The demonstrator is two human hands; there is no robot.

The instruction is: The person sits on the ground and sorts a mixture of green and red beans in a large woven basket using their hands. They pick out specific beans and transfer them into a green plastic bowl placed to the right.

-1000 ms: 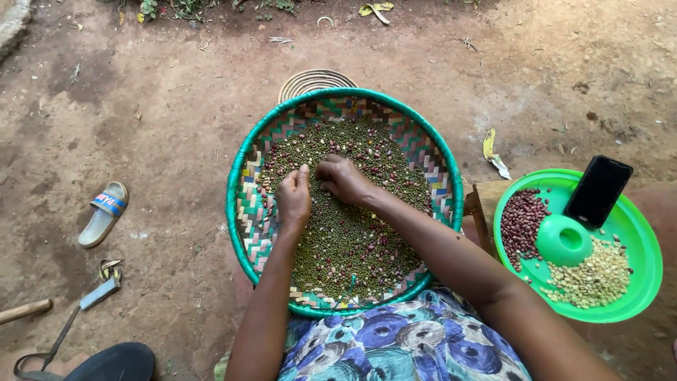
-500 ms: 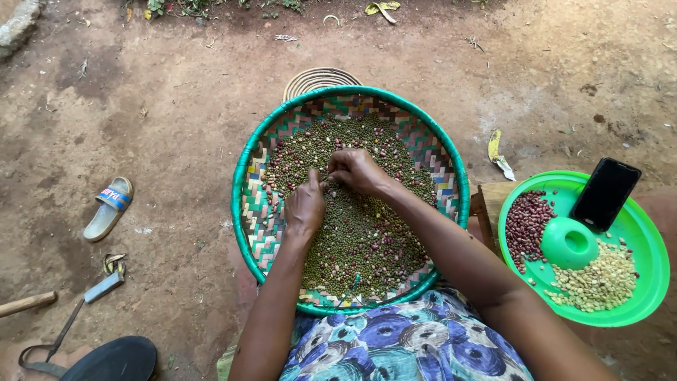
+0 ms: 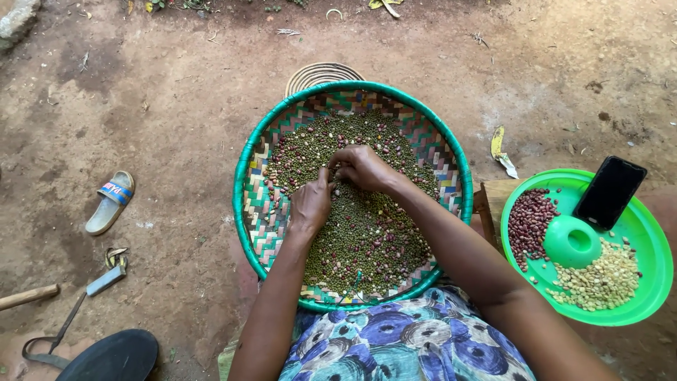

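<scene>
1. Head view: both hands are working in the round woven basket with a green rim [image 3: 243, 212] at frame centre, which is holding a heap of small green and dark red beans [image 3: 367, 233].
2. The left hand [image 3: 310, 204] is resting on the beans, fingers curled; what it is pinching I cannot tell.
3. The right hand [image 3: 363, 168] is lying just above and to the right of it, fingertips meeting the left's, cupped over beans at the heap's upper middle.
4. The sorted piles are sitting on the green plastic plate [image 3: 652, 282] at frame right, nearer the right hand.
</scene>
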